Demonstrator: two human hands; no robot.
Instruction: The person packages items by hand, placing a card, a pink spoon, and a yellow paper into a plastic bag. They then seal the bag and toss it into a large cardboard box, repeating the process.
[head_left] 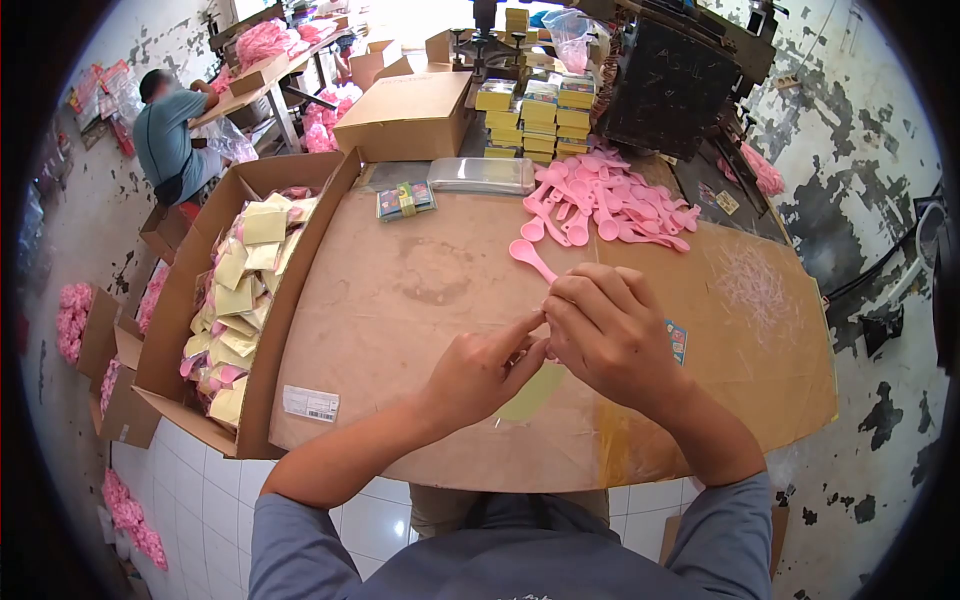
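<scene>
A pink plastic spoon point(533, 258) points up and to the left, its bowl outermost, with my right hand point(605, 320) closed around the handle. My left hand point(485, 365) meets the right one at the handle's lower end, thumb and forefinger pinched. Fingers hide that end, so what the left pinch holds cannot be made out. Beyond the hands lies a heap of pink spoons point(605, 200) on the cardboard-covered table point(380, 330). A small printed card point(677, 342) shows partly behind my right wrist, and a pale green patch point(530, 395) lies under the hands.
At left, a long open carton point(285, 375) holds many yellow-and-pink packets. Banded card stacks point(540, 105), a clear plastic case point(482, 175), a banded card bundle point(406, 201) and a closed box point(405, 110) stand behind. Thin shavings point(755, 290) lie right. Another person point(170, 130) sits far left.
</scene>
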